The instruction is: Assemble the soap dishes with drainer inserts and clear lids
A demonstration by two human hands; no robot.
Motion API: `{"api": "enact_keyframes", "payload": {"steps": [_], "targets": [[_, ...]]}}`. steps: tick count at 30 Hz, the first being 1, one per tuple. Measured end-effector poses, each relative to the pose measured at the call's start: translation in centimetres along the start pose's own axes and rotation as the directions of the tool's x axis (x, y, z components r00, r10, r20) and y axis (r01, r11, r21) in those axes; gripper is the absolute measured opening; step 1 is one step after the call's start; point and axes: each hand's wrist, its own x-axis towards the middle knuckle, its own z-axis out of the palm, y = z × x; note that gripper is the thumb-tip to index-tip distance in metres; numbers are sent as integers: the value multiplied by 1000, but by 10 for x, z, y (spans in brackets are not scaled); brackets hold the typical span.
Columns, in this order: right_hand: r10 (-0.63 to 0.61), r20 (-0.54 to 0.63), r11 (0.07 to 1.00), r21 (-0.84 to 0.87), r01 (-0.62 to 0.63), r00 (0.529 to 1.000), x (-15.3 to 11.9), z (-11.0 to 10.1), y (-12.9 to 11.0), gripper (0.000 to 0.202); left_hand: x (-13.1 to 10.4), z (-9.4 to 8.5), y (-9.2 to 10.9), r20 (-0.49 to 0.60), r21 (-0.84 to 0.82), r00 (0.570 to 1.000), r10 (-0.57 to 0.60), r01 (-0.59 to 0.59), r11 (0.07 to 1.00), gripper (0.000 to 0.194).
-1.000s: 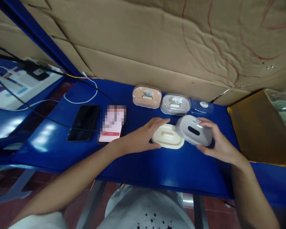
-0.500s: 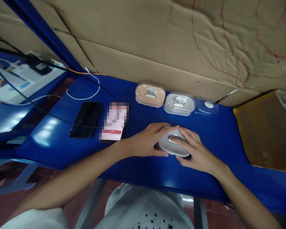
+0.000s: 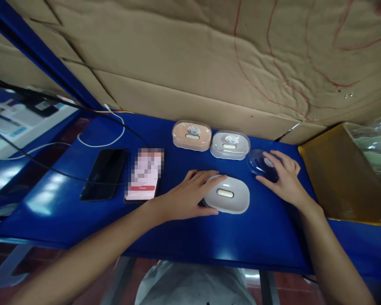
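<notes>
A light grey oval dish (image 3: 238, 199) with a cream oval piece in its middle rests on the blue table. My left hand (image 3: 198, 195) grips its left end, thumb at the near edge and fingers over the far rim. To the right, my right hand (image 3: 281, 176) has its thumb and fingers around a clear lid (image 3: 258, 164) with a round label, which lies tilted near the table top. Behind the dish stand a peach dish under a clear lid (image 3: 192, 136) and a grey one under a clear lid (image 3: 230, 145).
Two phones lie on the left, one dark (image 3: 104, 174) and one with a lit screen (image 3: 144, 176). Cables and a white charging wire (image 3: 100, 145) cross the left side. A cardboard box (image 3: 343, 178) stands at the right, and brown cardboard (image 3: 161, 63) lines the back.
My right hand has left the grey dish and moved right to the clear lid, which has come nearer and turned. My left hand stays on the dish. The view has shifted slightly.
</notes>
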Motion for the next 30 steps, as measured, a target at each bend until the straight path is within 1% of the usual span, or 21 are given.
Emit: {"api": "enact_keyframes", "payload": {"steps": [2,4,6,7,9,11,13,16,19,21,25,30], "targets": [[5,66,1000,10,-5,998,-7,-7,6,80,0,-2,-1,13,-22,1000,3,-3,1000,93],[20,125,996,81,-30,992,-11,-14,12,82,0,-4,-1,34,-61,999,9,-7,998,95],[12,132,981,188,-37,991,-12,-20,14,78,-1,-7,-2,44,-100,999,-3,8,995,97],[-5,125,970,240,-25,992,-11,-24,11,76,-1,-8,-2,40,-118,999,-14,19,993,98],[-67,134,946,325,20,989,-11,-30,-3,74,-2,-9,-2,15,-154,999,-38,40,987,101],[-158,178,915,395,77,971,-14,-33,-28,76,-2,-7,-2,-16,-185,998,-60,56,981,104],[-232,211,895,429,123,950,-20,-32,-57,80,-1,-3,-1,-40,-203,996,-78,69,977,107],[-284,210,910,367,194,935,-29,-20,-92,87,0,4,-1,-67,-215,995,-78,62,975,110],[-301,153,922,301,246,941,-33,-8,-110,90,1,8,-2,-87,-225,994,-65,44,973,113],[-313,123,922,278,270,942,-34,-5,-114,90,2,9,-3,-97,-227,993,-64,40,973,116],[-333,94,925,229,305,938,-34,-5,-115,89,2,10,-6,-100,-213,994,-43,21,977,122],[-334,105,923,240,302,937,-33,-2,-119,91,2,10,-7,-80,-200,996,-32,15,980,123]]}}
